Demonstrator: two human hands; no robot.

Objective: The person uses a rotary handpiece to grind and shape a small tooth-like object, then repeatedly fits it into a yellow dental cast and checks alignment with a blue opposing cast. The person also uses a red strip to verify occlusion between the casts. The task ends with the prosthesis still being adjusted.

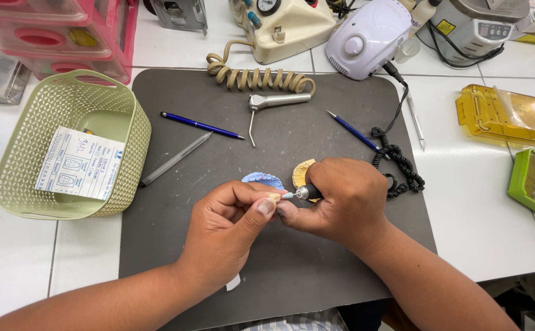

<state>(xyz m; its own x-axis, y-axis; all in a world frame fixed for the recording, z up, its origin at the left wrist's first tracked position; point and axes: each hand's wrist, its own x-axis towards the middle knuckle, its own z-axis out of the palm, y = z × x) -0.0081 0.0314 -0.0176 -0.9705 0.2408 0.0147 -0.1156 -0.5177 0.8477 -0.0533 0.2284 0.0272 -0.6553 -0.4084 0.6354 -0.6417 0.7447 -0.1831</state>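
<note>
Left hand (pixel 230 220) pinched a small tooth-coloured piece (pixel 274 197) over the grey mat (pixel 175 202) | right hand (pixel 341 199) gripped the rotary handpiece (pixel 308 192), its pale tip (pixel 287 195) touching the piece | I judged light pressure and braced fingers best | blue cast (pixel 262 179) and yellow cast (pixel 301 172) lay just behind.

The yellow dental cast (pixel 302 172) sits half-hidden behind the right hand (pixel 341 199) — the pinched piece (pixel 274 197) too small to identify.

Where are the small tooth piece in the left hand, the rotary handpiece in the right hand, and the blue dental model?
small tooth piece (pixel 274 197), head view, on its pale tip between the fingers.
rotary handpiece (pixel 308 192), head view, on its metal nose.
blue dental model (pixel 263 178), head view, on its curved top edge.
</note>
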